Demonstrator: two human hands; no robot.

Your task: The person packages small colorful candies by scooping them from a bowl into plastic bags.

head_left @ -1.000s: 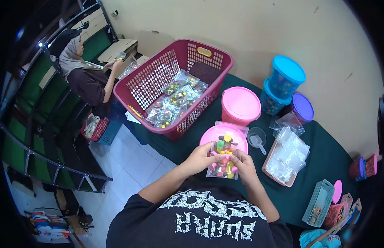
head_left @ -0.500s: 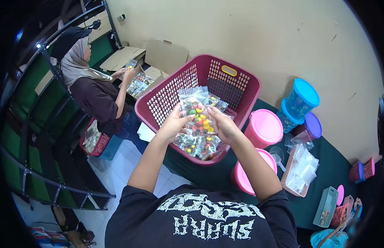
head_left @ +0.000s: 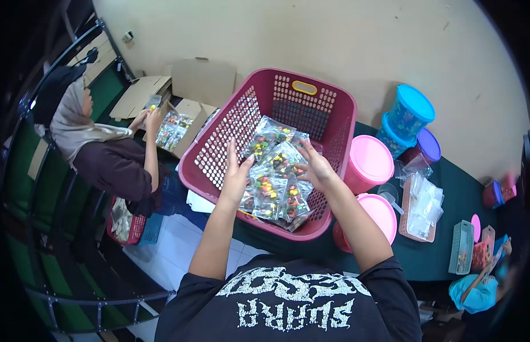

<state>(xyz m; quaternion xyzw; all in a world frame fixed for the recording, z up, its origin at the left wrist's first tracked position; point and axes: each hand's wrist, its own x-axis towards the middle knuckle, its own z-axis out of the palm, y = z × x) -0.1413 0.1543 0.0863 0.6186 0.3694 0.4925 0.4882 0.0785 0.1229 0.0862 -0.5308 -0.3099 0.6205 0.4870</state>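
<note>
Over a large maroon laundry basket (head_left: pixel 219 154) both my hands are held apart with nothing in them. My left hand (head_left: pixel 236 176) is open at the left of a pile of clear zip bags (head_left: pixel 269 196), thumb and fingers spread. On the opposite side my right hand (head_left: pixel 317 166) is also open, fingers stretched toward the pile. The bags hold small round pieces in yellow, red, green and dark brown. They lie overlapping on the basket's near and middle part, and my fingertips are close over them.
To the right are pink-lidded tubs (head_left: pixel 372 159), stacked blue tubs (head_left: pixel 413 111) and a small basket of empty clear bags (head_left: pixel 422 208). At left, a co-worker (head_left: pixel 105 154) handles a small bag beside an open carton (head_left: pixel 182 131). Another person (head_left: pixel 475 292) is at far right.
The filled zip bag that was between my hands is let go onto the pile. My hands have opened and moved apart. The view has shifted slightly.
</note>
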